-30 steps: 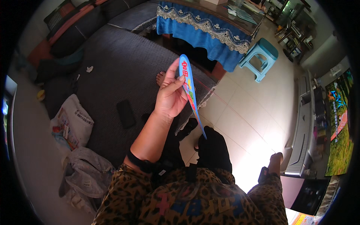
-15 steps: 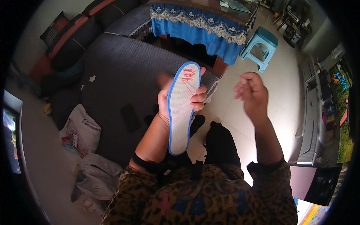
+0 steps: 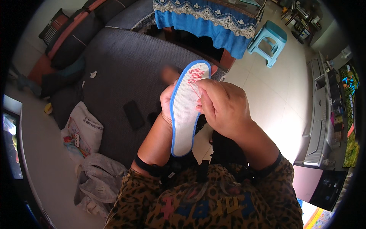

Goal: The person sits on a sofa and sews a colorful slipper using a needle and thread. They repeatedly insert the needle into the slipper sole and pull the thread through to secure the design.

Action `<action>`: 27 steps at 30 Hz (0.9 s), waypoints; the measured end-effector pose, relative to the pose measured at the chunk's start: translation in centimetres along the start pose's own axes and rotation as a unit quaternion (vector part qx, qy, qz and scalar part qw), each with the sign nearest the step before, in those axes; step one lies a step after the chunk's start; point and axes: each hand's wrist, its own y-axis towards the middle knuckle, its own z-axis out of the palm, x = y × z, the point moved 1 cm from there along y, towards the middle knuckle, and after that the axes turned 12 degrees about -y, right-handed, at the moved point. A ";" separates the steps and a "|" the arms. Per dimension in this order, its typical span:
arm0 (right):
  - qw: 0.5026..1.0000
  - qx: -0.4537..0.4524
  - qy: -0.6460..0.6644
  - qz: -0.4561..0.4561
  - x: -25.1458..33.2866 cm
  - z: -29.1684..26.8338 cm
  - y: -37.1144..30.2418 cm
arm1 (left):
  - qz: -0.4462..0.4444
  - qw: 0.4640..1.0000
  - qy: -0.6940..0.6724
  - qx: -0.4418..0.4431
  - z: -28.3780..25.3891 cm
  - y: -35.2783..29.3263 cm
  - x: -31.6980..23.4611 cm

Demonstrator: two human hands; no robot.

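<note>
A white mesh insole [image 3: 182,118] with a blue edge stands tilted in front of me, toe end up. My left hand [image 3: 166,102] is closed round its left edge, and its other fingers are mostly hidden behind the insole and my right hand. Near the toe sits a patch of red stitching [image 3: 196,74]. From it a red thread [image 3: 194,89] slants down toward my fingers. My right hand [image 3: 227,107] is over the insole's right edge, thumb and forefinger pinched at the lower part of the stitching. Whatever lies in that pinch is too small to make out.
A dark quilted couch [image 3: 114,65] spreads to the left, with a phone [image 3: 133,115], a white bag [image 3: 84,128] and grey clothing [image 3: 100,179] on or beside it. Ahead stands a table with a blue cloth [image 3: 202,28]. A blue stool [image 3: 268,42] is at the far right, a grey cabinet [image 3: 318,114] nearer.
My right hand has come in from the right, where it hung apart in the air, to the stitching on the insole. The left hand keeps its hold.
</note>
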 end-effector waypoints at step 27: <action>0.999 0.023 -0.025 -0.009 0.2 -1.1 0.0 | 0.016 0.979 0.167 -0.113 0.3 -0.7 0.1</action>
